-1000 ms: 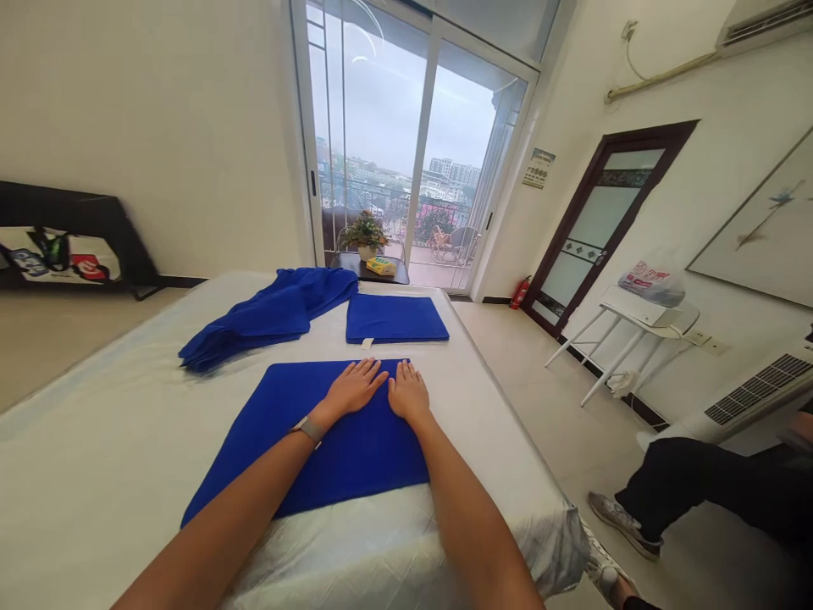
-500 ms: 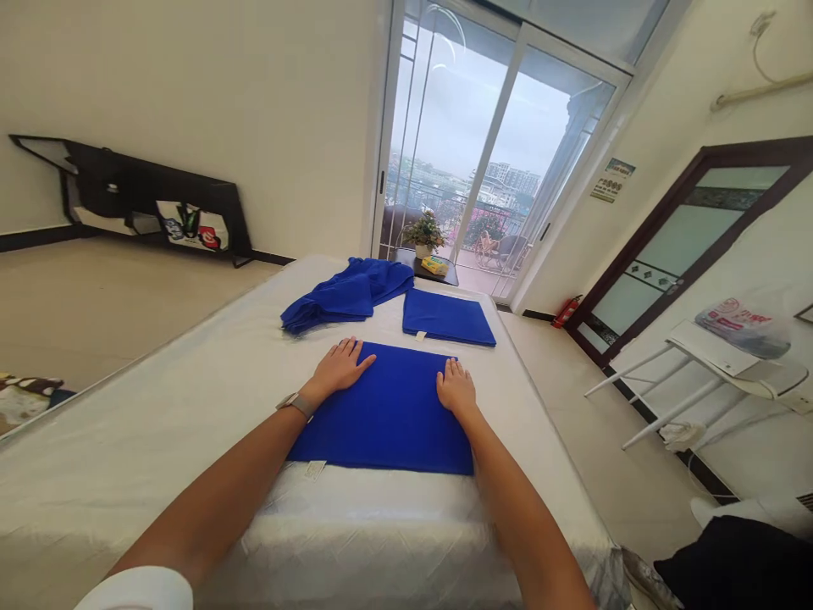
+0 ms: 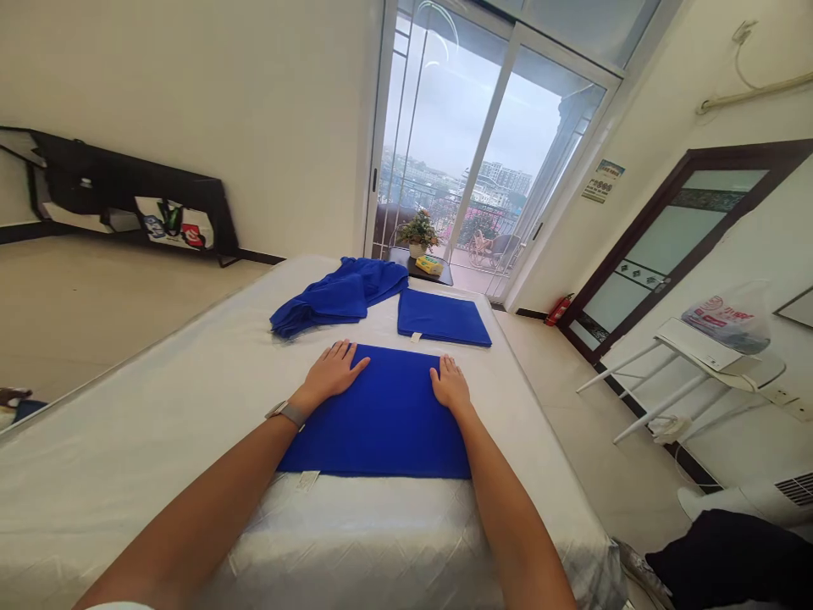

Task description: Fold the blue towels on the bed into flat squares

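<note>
A folded blue cloth (image 3: 387, 424) lies flat near the front edge of the plastic-covered mattress (image 3: 158, 440), with a white tag poking out at its near left corner. My left hand (image 3: 331, 373) rests flat on its far left corner, fingers stretched and thumb apart. On the far right corner lies my right hand (image 3: 450, 383), also flat with the fingers extended. Neither hand grips the fabric. Just beyond is a second folded blue cloth (image 3: 445, 318) with a small white tag. To its left, a rumpled blue cloth (image 3: 340, 295) sits in a loose heap.
Behind the mattress stands a small dark table with a potted plant (image 3: 417, 230) and a yellow tissue pack (image 3: 429, 265). A white chair (image 3: 692, 364) holding a box and a plastic bag (image 3: 729, 320) is at right. Dark fabric (image 3: 724, 559) lies at lower right.
The view has shifted slightly, so the scene sits a little further left. Both hands stay flat on the folded cloth, and the cloths keep their places.
</note>
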Motion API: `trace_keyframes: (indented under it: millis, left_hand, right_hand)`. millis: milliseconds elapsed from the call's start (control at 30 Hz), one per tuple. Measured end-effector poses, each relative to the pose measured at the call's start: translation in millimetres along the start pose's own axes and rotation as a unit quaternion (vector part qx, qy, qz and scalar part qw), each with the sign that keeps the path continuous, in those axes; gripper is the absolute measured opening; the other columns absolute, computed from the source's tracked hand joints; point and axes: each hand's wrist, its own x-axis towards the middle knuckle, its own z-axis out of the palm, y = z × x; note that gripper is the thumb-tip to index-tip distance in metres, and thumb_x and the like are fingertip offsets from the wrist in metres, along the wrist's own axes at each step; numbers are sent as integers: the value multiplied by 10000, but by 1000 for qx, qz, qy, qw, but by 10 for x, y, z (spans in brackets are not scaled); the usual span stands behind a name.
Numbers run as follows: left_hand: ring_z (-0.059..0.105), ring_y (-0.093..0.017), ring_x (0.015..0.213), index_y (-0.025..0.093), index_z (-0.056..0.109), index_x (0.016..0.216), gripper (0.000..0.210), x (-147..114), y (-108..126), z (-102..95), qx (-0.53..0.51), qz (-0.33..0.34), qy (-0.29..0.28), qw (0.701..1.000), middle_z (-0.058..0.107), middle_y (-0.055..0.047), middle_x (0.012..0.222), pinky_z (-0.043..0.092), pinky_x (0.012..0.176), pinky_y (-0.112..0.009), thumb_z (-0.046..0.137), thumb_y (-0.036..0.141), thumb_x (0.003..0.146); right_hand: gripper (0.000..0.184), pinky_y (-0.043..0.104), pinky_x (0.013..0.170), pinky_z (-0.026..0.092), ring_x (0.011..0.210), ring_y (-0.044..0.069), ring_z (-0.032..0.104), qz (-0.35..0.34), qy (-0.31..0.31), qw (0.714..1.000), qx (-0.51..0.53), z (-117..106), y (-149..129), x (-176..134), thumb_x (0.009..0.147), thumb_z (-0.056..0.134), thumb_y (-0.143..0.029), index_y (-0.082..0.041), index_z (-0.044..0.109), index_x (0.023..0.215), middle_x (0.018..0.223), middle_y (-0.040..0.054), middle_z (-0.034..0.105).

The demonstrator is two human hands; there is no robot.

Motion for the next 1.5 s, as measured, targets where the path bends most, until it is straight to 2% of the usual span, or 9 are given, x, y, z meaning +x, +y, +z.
trace_keyframes:
  millis: [367, 600, 700, 800, 933, 1033, 1167, 1367, 1500]
  left_hand:
    - [238, -318, 1501, 46, 303, 1535, 872, 9, -24, 20, 17, 5, -5, 1000, 274, -203, 1611, 228, 1196, -481, 110, 667, 955]
    - [268, -337, 1487, 35, 320, 1525, 894, 132, -24, -75, 54, -28, -53, 997, 311, -227, 1586, 212, 1193, -512, 168, 693, 939]
    - [285, -354, 1477, -34, 372, 1478, 940, 250, 307, -103, 57, -24, -20, 998, 345, -279, 1553, 205, 1197, -483, 164, 707, 938]
    - [324, -311, 1467, 4, 414, 1463, 854, 356, 971, -17, -1, 92, 5, 996, 401, -247, 1536, 231, 1196, -431, 135, 647, 975]
    - [360, -251, 1455, 120, 418, 1487, 685, 408, 1830, 219, -98, 245, 13, 964, 443, -180, 1531, 276, 1181, -415, 135, 532, 1019]
    - [354, -236, 1459, 154, 356, 1526, 642, 383, 2016, 348, -134, 248, 15, 959, 419, -159, 1551, 290, 1175, -436, 122, 485, 1028]
    - [300, -256, 1484, 134, 344, 1533, 696, 317, 1658, 340, -92, 208, -15, 974, 380, -159, 1572, 211, 1205, -460, 121, 536, 1010]
    - [241, -274, 1504, 103, 324, 1538, 787, 203, 662, 113, -27, 79, -44, 996, 290, -153, 1613, 176, 1213, -453, 123, 620, 980]
    - [242, -301, 1501, 64, 312, 1535, 808, 95, 55, 28, 8, 29, -25, 999, 285, -183, 1611, 200, 1204, -471, 129, 618, 976]
  right_hand:
    - [691, 330, 1226, 78, 1527, 175, 110, 0, 11, 1000, 17, -39, -47, -56, 1019, 172, -468, -61, 208, 1577, 1650, 85, 172]
    - [677, 319, 1225, 80, 1523, 171, 130, 1, 21, 999, 30, -41, -48, -73, 1020, 198, -457, -70, 224, 1575, 1647, 83, 187]
    - [677, 321, 1226, 81, 1522, 175, 139, -1, 23, 999, 35, -38, -57, -70, 1020, 207, -455, -66, 229, 1573, 1647, 89, 188]
    - [656, 331, 1229, 88, 1521, 181, 144, 0, 28, 999, 33, -34, -46, -72, 1024, 210, -427, -63, 237, 1570, 1643, 98, 204]
    - [623, 342, 1230, 96, 1524, 206, 135, -44, 25, 999, 0, -31, 18, -100, 1000, 334, -333, -97, 255, 1571, 1651, 95, 175]
    - [635, 332, 1230, 94, 1525, 209, 129, -65, 26, 997, -13, -28, 48, -115, 976, 401, -314, -132, 274, 1571, 1653, 79, 171]
    - [610, 338, 1227, 118, 1518, 199, 161, -30, 35, 999, 8, -26, 9, -94, 1013, 252, -322, -69, 253, 1568, 1644, 98, 202]
    - [640, 326, 1227, 83, 1522, 174, 140, 2, 21, 999, 26, -34, -43, -58, 1022, 184, -386, -62, 229, 1572, 1644, 85, 203]
    - [644, 321, 1226, 81, 1522, 176, 139, 0, 18, 1000, 22, -32, -30, -51, 1020, 188, -386, -57, 225, 1572, 1647, 87, 193]
